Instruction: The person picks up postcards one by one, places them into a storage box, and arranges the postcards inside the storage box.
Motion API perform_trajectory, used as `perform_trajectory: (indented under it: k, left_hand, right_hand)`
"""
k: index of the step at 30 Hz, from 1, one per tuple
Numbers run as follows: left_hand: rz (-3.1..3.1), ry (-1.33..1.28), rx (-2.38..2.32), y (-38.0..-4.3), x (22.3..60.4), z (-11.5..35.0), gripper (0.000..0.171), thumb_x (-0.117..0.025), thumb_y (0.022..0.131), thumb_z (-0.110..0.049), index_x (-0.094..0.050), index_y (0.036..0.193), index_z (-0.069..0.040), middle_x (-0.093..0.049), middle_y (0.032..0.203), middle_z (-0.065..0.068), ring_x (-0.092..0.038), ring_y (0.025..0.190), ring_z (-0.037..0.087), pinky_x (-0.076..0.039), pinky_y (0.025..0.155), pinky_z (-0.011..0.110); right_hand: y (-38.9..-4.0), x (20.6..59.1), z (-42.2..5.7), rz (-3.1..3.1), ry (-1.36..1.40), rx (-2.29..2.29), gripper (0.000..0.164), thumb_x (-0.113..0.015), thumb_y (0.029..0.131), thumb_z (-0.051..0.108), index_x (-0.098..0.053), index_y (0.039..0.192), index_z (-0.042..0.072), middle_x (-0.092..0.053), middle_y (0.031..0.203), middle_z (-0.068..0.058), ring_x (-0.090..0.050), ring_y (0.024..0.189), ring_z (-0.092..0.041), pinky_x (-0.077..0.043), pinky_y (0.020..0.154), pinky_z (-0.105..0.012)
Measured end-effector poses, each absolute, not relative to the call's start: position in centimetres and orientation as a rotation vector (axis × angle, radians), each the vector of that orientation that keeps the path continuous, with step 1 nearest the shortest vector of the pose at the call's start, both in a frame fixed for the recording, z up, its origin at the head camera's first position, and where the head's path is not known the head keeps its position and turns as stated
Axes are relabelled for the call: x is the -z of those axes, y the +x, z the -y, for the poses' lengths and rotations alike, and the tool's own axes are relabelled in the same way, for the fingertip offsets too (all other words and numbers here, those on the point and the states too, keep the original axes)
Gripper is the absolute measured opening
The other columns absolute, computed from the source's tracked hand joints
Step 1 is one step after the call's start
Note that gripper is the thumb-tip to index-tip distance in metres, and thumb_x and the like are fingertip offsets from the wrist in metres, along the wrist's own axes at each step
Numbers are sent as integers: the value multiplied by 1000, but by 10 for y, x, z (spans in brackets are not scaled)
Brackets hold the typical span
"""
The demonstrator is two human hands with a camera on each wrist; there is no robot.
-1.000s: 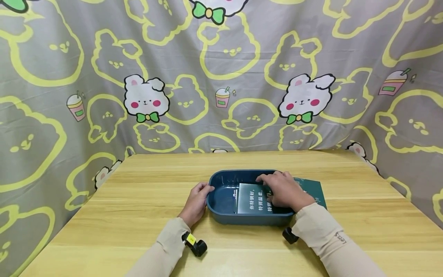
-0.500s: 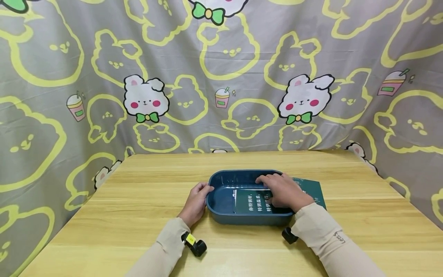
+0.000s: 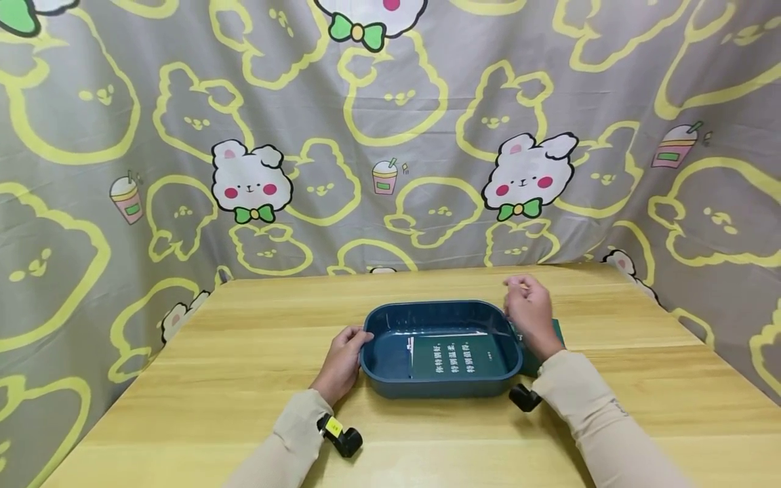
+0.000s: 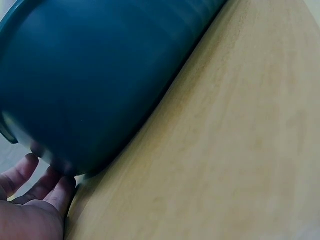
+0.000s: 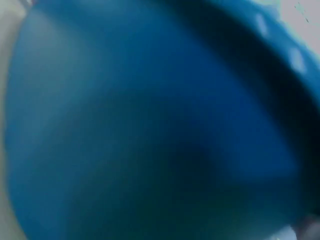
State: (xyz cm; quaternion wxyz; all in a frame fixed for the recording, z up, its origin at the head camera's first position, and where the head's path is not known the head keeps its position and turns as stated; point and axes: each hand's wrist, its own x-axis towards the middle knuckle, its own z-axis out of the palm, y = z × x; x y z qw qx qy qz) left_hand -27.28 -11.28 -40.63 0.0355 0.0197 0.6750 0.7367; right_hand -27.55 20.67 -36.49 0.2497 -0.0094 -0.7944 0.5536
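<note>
A dark blue oval basin (image 3: pixel 439 389) stands on the wooden table in the head view. Inside it lies a dark green booklet (image 3: pixel 482 356) with white lettering, face up at the right part of the floor. My left hand (image 3: pixel 340 362) holds the basin's left end, thumb over the rim. The left wrist view has its fingertips against the basin's outer wall (image 4: pixel 100 75). Just past the right rim, my right hand (image 3: pixel 532 315) hovers with loosely bent fingers and no visible object. Below it is another green flat item (image 3: pixel 531 366), partly hidden by hand and basin.
The wooden tabletop (image 3: pixel 274 325) runs back to a grey patterned curtain (image 3: pixel 342 102), which hangs behind and on both sides. Blue basin wall (image 5: pixel 150 100) fills most of the blurred right wrist view.
My right hand has left the booklet in the basin and risen out to the right, over the rim. The booklet now lies flat inside. My left hand stays at the basin's left end.
</note>
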Motion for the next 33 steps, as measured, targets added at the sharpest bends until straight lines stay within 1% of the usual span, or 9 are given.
perform_trajectory:
  k: [4, 6, 9, 11, 15, 18, 24, 29, 33]
  left_hand:
    - [-2062, 49, -2283, -271, 409, 114, 28, -52, 94, -12, -51, 115, 6, -50, 120, 17, -50, 107, 24, -47, 83, 24]
    - [-2058, 51, -2295, -271, 409, 114, 28, -53, 93, -12, -51, 115, 7, -51, 119, 16, -51, 105, 23, -48, 81, 23]
    - [-2061, 55, -2304, -272, 408, 114, 29, -53, 93, -12, -52, 115, 6, -52, 118, 16, -52, 103, 21, -48, 80, 22]
    - [-2057, 51, -2309, -272, 407, 114, 29, -54, 92, -12, -52, 114, 6, -52, 117, 15, -52, 102, 20, -48, 78, 22]
    - [-2058, 47, -2303, -273, 407, 114, 28, -54, 93, -12, -52, 114, 6, -52, 116, 14, -52, 100, 20, -48, 76, 21]
    - [-2060, 50, -2296, -273, 407, 114, 28, -53, 93, -12, -52, 114, 6, -52, 116, 14, -52, 100, 20, -48, 76, 21]
    - [-2060, 48, -2297, -274, 408, 114, 27, -53, 93, -12, -53, 113, 6, -52, 115, 14, -53, 100, 20, -49, 77, 21]
    - [-2062, 50, -2290, -274, 409, 114, 27, -54, 93, -12, -52, 113, 6, -53, 116, 15, -52, 100, 21, -48, 78, 22]
    - [-2063, 51, -2285, -273, 408, 113, 27, -53, 93, -12, -52, 113, 6, -53, 117, 15, -52, 102, 21, -48, 79, 22]
  right_hand:
    - [-270, 360, -235, 2587, -310, -1173, 43, -48, 95, 27, -49, 120, -8, -59, 98, -27, -56, 80, -34, -46, 67, -41]
    - [-268, 357, -247, 2869, -332, -969, 50, -51, 94, 36, -51, 114, -11, -54, 99, -28, -54, 84, -37, -45, 70, -44]
    - [-265, 355, -260, 3197, -291, -721, 68, -54, 93, 53, -56, 110, -13, -54, 95, -27, -54, 82, -35, -46, 69, -45]
    - [-265, 354, -263, 3308, -315, -644, 77, -59, 87, 60, -58, 112, -12, -55, 95, -25, -53, 82, -33, -47, 69, -44]
    - [-264, 355, -266, 3328, -421, -607, 93, -71, 73, 65, -53, 122, -12, -54, 107, -32, -51, 90, -40, -47, 75, -49]
    - [-264, 357, -269, 3312, -450, -660, 97, -77, 69, 62, -50, 122, -14, -53, 106, -32, -49, 91, -43, -46, 77, -52]
    - [-270, 359, -276, 3284, -330, -740, 79, -76, 81, 41, -45, 116, -22, -53, 102, -31, -52, 90, -38, -47, 80, -50]
    - [-267, 361, -277, 3236, -471, -713, 79, -77, 79, 46, -49, 118, -16, -52, 101, -31, -49, 87, -40, -46, 74, -49]
    - [-262, 358, -278, 3234, -476, -722, 77, -79, 77, 45, -49, 118, -13, -53, 102, -29, -49, 89, -41, -43, 78, -54]
